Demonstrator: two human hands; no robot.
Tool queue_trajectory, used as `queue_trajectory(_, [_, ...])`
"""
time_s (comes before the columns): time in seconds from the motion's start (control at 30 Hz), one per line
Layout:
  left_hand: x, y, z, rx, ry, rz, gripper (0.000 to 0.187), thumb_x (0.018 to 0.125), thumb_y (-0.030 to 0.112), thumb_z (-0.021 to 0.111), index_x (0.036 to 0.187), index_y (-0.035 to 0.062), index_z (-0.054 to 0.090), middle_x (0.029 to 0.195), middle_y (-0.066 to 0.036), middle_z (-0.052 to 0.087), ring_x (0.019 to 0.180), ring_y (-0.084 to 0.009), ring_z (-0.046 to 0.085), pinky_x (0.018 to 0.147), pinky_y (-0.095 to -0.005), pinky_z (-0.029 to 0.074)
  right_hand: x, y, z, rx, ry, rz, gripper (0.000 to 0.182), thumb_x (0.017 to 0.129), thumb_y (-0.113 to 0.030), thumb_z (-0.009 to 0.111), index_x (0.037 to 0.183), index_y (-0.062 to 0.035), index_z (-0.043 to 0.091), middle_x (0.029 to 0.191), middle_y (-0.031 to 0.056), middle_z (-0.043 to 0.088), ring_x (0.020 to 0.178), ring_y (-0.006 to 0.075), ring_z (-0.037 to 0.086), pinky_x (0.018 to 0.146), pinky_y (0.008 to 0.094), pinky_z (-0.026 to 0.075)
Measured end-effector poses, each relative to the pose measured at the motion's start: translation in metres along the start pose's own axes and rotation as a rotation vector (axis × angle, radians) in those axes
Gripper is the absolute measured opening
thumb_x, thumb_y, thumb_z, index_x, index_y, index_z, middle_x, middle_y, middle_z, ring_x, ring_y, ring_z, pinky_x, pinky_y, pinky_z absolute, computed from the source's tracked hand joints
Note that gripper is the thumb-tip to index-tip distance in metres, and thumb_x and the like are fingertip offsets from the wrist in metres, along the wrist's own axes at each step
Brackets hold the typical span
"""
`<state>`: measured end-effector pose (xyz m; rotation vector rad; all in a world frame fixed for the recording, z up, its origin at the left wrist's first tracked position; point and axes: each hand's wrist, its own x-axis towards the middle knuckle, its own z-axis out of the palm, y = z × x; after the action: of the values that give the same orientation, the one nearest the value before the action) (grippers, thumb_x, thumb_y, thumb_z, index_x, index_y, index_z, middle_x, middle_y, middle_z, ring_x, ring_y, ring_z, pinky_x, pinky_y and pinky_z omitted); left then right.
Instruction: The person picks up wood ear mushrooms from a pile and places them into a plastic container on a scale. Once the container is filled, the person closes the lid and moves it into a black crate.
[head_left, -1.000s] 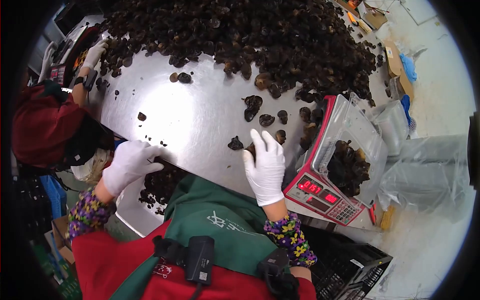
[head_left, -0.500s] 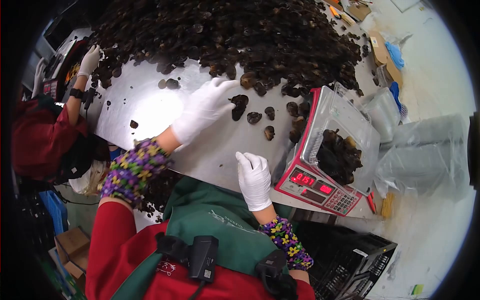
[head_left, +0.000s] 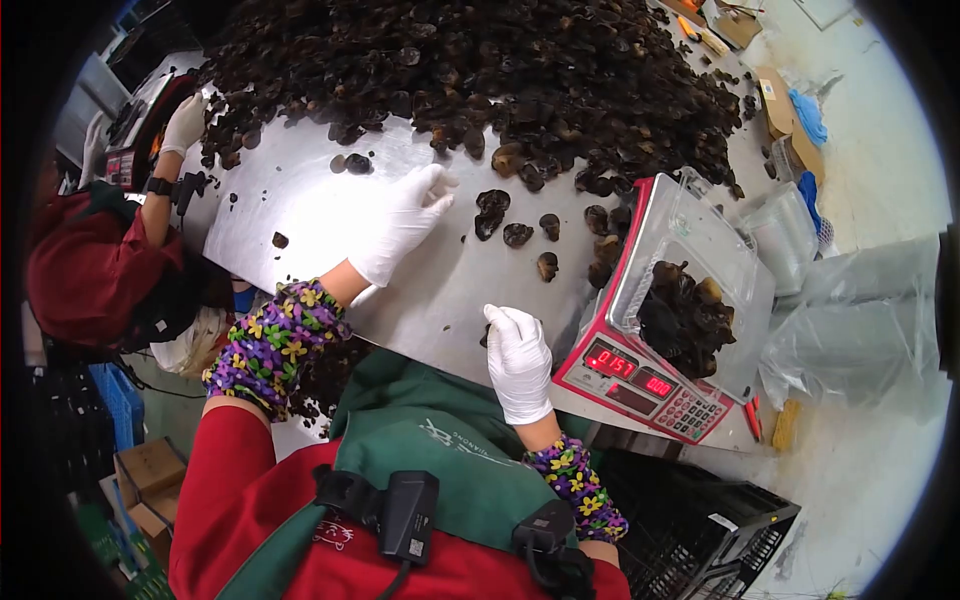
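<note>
My left hand (head_left: 405, 225), in a white glove, hangs over the metal table with fingers loosely bent and apart; nothing shows in them. Just right of it lies a dark wood ear mushroom (head_left: 491, 213), with a few smaller pieces beyond. My right hand (head_left: 520, 362), also gloved, is closed near the table's front edge. A small dark bit of wood ear (head_left: 485, 337) peeks out at its fingertips. Beside that hand stands a red digital scale (head_left: 640, 385), its display reading 0.157. A clear plastic container (head_left: 722, 270) on the scale holds a clump of wood ears (head_left: 685, 320).
A large heap of wood ears (head_left: 470, 80) covers the back of the metal table (head_left: 290, 200). At the left, a co-worker's gloved hand (head_left: 184, 124) is at the heap's edge. Clear plastic containers (head_left: 785, 230) and wrapped stacks (head_left: 860, 310) stand right. Black crates (head_left: 690, 530) sit below.
My left hand has drawn back slightly left from the larger mushroom, and its fingers have bent. A dark bit now shows at my right fingertips. The view has shifted a little.
</note>
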<state>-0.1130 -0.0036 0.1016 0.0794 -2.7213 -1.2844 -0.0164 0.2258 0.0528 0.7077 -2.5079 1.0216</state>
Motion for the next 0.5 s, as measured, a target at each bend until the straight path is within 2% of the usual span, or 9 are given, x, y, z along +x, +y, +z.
queue_trajectory(0.07, [0.011, -0.004, 0.01, 0.031, 0.031, 0.077, 0.025, 0.097, 0.017, 0.067, 0.121, 0.0102, 0.067, 0.103, -0.008, 0.073, 0.086, -0.0156, 0.068, 0.079, -0.0285, 0.055, -0.001, -0.004, -0.003, -0.014, -0.017, 0.002, 0.035, 0.086, -0.006, 0.07, 0.12, -0.0118, 0.068, 0.112, 0.009, 0.063, 0.096, 0.0307, 0.062, 0.081, 0.0416, 0.053])
queue_trajectory(0.13, [0.029, -0.009, 0.022, 0.193, 0.006, 0.537, 0.034, 0.088, 0.005, 0.069, 0.12, 0.0114, 0.063, 0.125, -0.014, 0.064, 0.098, -0.0292, 0.067, 0.082, -0.0375, 0.055, 0.002, -0.013, -0.009, -0.034, -0.03, 0.008, 0.036, 0.087, -0.009, 0.07, 0.122, -0.0123, 0.067, 0.116, 0.0091, 0.062, 0.102, 0.0308, 0.061, 0.085, 0.0418, 0.052])
queue_trajectory(0.2, [0.034, -0.008, 0.032, 0.228, 0.025, 0.63, 0.029, 0.088, 0.006, 0.07, 0.117, 0.0112, 0.065, 0.119, -0.013, 0.069, 0.098, -0.0328, 0.068, 0.082, -0.0399, 0.055, 0.006, -0.027, -0.018, -0.274, -0.055, 0.011, 0.039, 0.088, -0.015, 0.07, 0.127, -0.0143, 0.066, 0.122, 0.0082, 0.059, 0.114, 0.0304, 0.055, 0.092, 0.0417, 0.049])
queue_trajectory(0.27, [0.042, -0.014, 0.039, -0.081, -0.4, 0.205, 0.023, 0.09, 0.008, 0.071, 0.112, 0.0111, 0.068, 0.099, -0.011, 0.072, 0.087, -0.0273, 0.069, 0.078, -0.0365, 0.055, -0.004, -0.023, -0.016, -0.318, -0.119, 0.045, 0.042, 0.089, -0.019, 0.07, 0.131, -0.0164, 0.064, 0.125, 0.0076, 0.057, 0.117, 0.0293, 0.052, 0.094, 0.0413, 0.048])
queue_trajectory(0.3, [0.038, 0.001, 0.031, -0.125, -0.399, 0.053, 0.016, 0.09, 0.01, 0.073, 0.106, 0.0084, 0.07, 0.085, -0.006, 0.071, 0.078, -0.0166, 0.066, 0.074, -0.0308, 0.053, -0.011, -0.018, -0.013, -0.298, -0.146, 0.047, 0.042, 0.089, -0.019, 0.071, 0.13, -0.016, 0.065, 0.124, 0.0076, 0.058, 0.114, 0.029, 0.053, 0.094, 0.0412, 0.048])
queue_trajectory(0.33, [0.033, 0.018, 0.02, -0.127, -0.403, 0.054, 0.016, 0.09, 0.01, 0.073, 0.106, 0.0084, 0.07, 0.085, -0.006, 0.071, 0.078, -0.0166, 0.066, 0.074, -0.0308, 0.053, -0.017, -0.013, -0.009, -0.275, -0.174, 0.048, 0.041, 0.088, -0.02, 0.072, 0.129, -0.0156, 0.065, 0.123, 0.0076, 0.058, 0.112, 0.0286, 0.053, 0.093, 0.0411, 0.049])
queue_trajectory(0.4, [0.024, 0.043, 0.001, -0.152, -0.373, -0.168, 0.014, 0.09, 0.009, 0.074, 0.103, 0.005, 0.07, 0.087, -0.002, 0.07, 0.079, -0.0086, 0.062, 0.073, -0.0266, 0.052, -0.022, -0.008, -0.005, -0.259, -0.17, 0.045, 0.039, 0.088, -0.017, 0.072, 0.126, -0.0145, 0.066, 0.121, 0.0074, 0.059, 0.104, 0.0281, 0.056, 0.089, 0.0404, 0.051])
queue_trajectory(0.43, [0.024, 0.01, 0.016, -0.456, -0.34, -0.177, 0.013, 0.091, 0.008, 0.074, 0.102, 0.0026, 0.071, 0.089, -0.001, 0.07, 0.08, -0.0079, 0.063, 0.074, -0.0265, 0.052, -0.022, -0.005, -0.003, -0.237, -0.153, 0.041, 0.037, 0.087, -0.015, 0.072, 0.124, -0.0135, 0.067, 0.118, 0.0073, 0.06, 0.099, 0.0281, 0.058, 0.085, 0.04, 0.052])
queue_trajectory(0.5, [0.019, 0.004, 0.013, -0.538, -0.32, -0.213, 0.013, 0.092, 0.009, 0.074, 0.103, 0.003, 0.071, 0.089, -0.001, 0.07, 0.081, -0.0081, 0.063, 0.074, -0.0261, 0.052, -0.019, -0.003, -0.003, -0.207, -0.139, 0.027, 0.036, 0.086, -0.012, 0.073, 0.122, -0.0124, 0.068, 0.116, 0.0073, 0.061, 0.094, 0.0282, 0.06, 0.081, 0.0396, 0.053])
